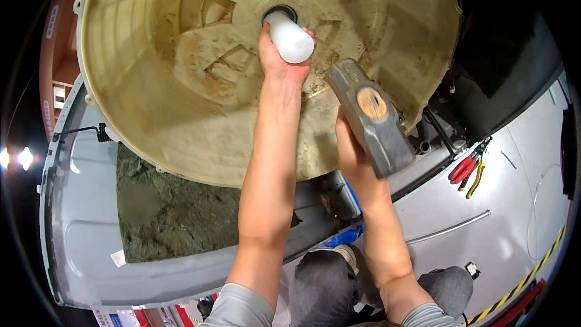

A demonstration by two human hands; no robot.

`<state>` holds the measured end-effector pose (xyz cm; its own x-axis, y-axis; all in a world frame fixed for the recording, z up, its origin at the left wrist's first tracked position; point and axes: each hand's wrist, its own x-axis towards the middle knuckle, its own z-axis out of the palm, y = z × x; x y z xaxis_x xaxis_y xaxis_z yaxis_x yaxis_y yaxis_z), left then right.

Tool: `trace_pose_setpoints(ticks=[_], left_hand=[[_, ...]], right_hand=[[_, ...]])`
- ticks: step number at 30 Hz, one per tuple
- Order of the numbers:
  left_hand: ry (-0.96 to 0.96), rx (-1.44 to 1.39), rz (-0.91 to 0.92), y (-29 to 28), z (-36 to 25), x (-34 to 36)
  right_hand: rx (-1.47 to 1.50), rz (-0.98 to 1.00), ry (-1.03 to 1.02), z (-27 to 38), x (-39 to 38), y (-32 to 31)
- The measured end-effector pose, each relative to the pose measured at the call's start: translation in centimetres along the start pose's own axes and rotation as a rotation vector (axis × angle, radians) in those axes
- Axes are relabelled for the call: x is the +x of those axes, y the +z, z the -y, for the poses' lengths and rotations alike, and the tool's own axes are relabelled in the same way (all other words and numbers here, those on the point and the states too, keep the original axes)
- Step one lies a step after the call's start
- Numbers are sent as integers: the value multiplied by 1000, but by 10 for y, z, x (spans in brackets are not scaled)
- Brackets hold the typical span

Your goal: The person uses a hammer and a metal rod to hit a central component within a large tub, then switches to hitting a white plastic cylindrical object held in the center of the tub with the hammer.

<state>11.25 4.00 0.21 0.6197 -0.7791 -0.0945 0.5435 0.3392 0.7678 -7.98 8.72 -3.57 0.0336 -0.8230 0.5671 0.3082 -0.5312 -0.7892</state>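
Holding a white rod (293, 41) at the middle of a cream tub (206, 103), the left hand (283, 68) had its fingers curled around it from beneath. The rod's far end met the dark ring (281, 8) in the tub's hub; its round near end faced the wearer. The right hand (351, 145) gripped a heavy hammer (387, 139), head raised near and right of the rod, apart from it; the head hid most of those fingers.

Progress, as judged: rod positioned, hammer ready, the ring in its seat. How deep the rod went could not be told.

The tub stood over a grey metal panel (91, 260), a dark matted pad (175, 218) lying on its left part. Right, on the pale floor (484, 230): red-handled pliers (463, 169), yellow-handled pliers (477, 181) and a thin metal bar (451, 227). Yellow-and-black tape (520, 292) ran near right; brown shelving (66, 54) stood far left.
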Motion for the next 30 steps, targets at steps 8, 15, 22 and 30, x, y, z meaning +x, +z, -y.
trace_pose_setpoints(ticks=[8, 15, 22, 30], left_hand=[[19, 94, 59, -11, 0, 16], [-3, -48, -66, 2, -1, 1], [1, 69, -31, 2, -7, 16], [0, 15, -31, -9, 8, 2]], right_hand=[[-1, 55, 112, -36, 21, 42], [105, 87, 483, -6, -20, 0], [-55, 122, 210, -42, 7, 32], [83, 204, 346, -5, -23, -15]])
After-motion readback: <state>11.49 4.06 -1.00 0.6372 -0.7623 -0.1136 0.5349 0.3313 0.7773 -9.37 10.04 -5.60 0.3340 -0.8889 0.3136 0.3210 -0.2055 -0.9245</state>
